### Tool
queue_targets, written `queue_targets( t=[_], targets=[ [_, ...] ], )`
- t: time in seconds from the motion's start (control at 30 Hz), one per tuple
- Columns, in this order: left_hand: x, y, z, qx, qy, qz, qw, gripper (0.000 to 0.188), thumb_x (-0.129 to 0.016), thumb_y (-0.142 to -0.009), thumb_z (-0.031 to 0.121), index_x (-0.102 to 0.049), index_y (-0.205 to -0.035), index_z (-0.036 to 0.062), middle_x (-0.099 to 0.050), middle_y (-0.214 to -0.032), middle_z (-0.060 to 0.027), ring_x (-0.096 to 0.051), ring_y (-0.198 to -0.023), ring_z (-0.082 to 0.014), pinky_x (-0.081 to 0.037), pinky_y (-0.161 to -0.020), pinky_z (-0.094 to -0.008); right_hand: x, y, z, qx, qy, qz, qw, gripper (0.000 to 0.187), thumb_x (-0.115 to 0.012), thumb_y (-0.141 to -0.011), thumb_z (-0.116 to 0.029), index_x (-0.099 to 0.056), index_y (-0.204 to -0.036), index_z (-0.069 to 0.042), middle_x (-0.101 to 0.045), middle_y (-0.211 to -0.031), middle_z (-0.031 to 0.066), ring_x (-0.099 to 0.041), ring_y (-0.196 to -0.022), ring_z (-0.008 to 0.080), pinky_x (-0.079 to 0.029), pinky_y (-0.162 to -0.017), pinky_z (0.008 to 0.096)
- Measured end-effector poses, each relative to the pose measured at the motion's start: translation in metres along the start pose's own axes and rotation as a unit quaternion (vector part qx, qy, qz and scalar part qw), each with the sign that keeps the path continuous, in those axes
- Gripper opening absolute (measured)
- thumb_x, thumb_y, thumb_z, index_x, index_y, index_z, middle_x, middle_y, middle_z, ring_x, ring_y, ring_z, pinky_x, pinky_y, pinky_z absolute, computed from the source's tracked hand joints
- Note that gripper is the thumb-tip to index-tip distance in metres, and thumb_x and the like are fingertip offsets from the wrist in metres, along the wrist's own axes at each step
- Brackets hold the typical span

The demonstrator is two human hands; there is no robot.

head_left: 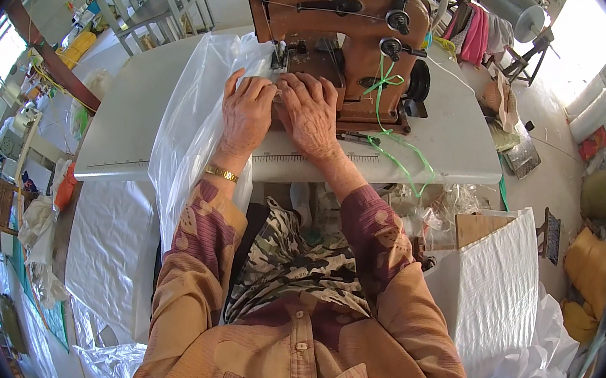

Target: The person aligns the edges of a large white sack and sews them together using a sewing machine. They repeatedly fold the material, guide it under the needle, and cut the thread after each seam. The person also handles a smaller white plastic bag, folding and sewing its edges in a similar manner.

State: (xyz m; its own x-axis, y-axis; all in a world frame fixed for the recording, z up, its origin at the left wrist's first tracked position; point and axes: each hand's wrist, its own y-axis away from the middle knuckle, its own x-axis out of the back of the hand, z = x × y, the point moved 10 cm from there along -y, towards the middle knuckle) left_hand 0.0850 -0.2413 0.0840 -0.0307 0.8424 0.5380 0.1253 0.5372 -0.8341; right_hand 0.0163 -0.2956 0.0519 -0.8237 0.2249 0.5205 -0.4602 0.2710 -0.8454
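A brown sewing machine (pixel 376 56) stands at the back of a pale grey table (pixel 123 111). Clear plastic sheeting (pixel 194 104) drapes from beside the needle area over the table's near edge, left of and under my left forearm. My left hand (pixel 247 113) has its fingers bent on the sheeting just in front of the presser foot (pixel 280 57). Close beside it, my right hand (pixel 307 112) bends its fingers over the machine bed. Both hands are closed, with a bit of the sheeting seemingly between the fingertips. What lies under the fingers is hidden.
Green ribbon (pixel 384 83) is tied to the machine and trails over the table's right side. A dark slim tool (pixel 358 138) lies near the machine base. White-covered panels (pixel 496 283) stand below the table. Metal frames (pixel 153 0) stand behind, and cloths (pixel 474 33) hang at back right.
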Motion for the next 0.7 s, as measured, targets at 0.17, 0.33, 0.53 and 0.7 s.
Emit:
queue_targets(
  t=[0.17, 0.33, 0.53, 0.7],
  targets=[
    [-0.0015, 0.0004, 0.0015, -0.005, 0.001, 0.001, 1.000, 0.005, -0.062, -0.085, 0.006, -0.066, -0.089, 0.0069, -0.062, -0.091, -0.0026, -0.062, -0.091, -0.0203, -0.038, -0.108, -0.0443, 0.0035, 0.0011, 0.0006, -0.001, -0.006, -0.012, 1.000, 0.047, -0.069, -0.083, -0.020, -0.056, -0.127, -0.010, -0.056, -0.132, 0.0037, -0.048, -0.125, 0.0257, -0.030, -0.109, 0.0493],
    [0.0005, 0.0013, 0.0000, 0.003, 0.008, 0.009, 1.000, 0.007, -0.061, -0.085, 0.006, -0.066, -0.090, 0.0070, -0.062, -0.092, -0.0029, -0.062, -0.093, -0.0203, -0.037, -0.108, -0.0451, -0.0032, -0.0002, 0.0006, 0.001, -0.007, -0.018, 1.000, 0.049, -0.069, -0.081, -0.019, -0.055, -0.127, -0.009, -0.055, -0.134, 0.0041, -0.047, -0.127, 0.0262, -0.030, -0.109, 0.0487],
    [0.0015, 0.0051, -0.0065, 0.023, 0.016, 0.014, 1.000, 0.006, -0.061, -0.083, 0.005, -0.064, -0.087, 0.0076, -0.063, -0.093, -0.0022, -0.063, -0.091, -0.0208, -0.039, -0.107, -0.0447, -0.0017, -0.0024, -0.0017, 0.004, 0.008, -0.018, 1.000, 0.043, -0.067, -0.084, -0.022, -0.057, -0.124, -0.010, -0.057, -0.132, 0.0057, -0.048, -0.126, 0.0263, -0.032, -0.108, 0.0490],
    [0.0031, 0.0074, -0.0056, 0.026, 0.027, 0.041, 0.998, 0.010, -0.063, -0.079, 0.006, -0.065, -0.088, 0.0076, -0.063, -0.094, -0.0027, -0.063, -0.089, -0.0236, -0.045, -0.099, -0.0436, -0.0009, -0.0041, -0.0052, 0.011, 0.005, -0.018, 1.000, 0.041, -0.066, -0.085, -0.020, -0.056, -0.123, -0.009, -0.056, -0.133, 0.0072, -0.048, -0.126, 0.0282, -0.031, -0.107, 0.0508]
  ],
)
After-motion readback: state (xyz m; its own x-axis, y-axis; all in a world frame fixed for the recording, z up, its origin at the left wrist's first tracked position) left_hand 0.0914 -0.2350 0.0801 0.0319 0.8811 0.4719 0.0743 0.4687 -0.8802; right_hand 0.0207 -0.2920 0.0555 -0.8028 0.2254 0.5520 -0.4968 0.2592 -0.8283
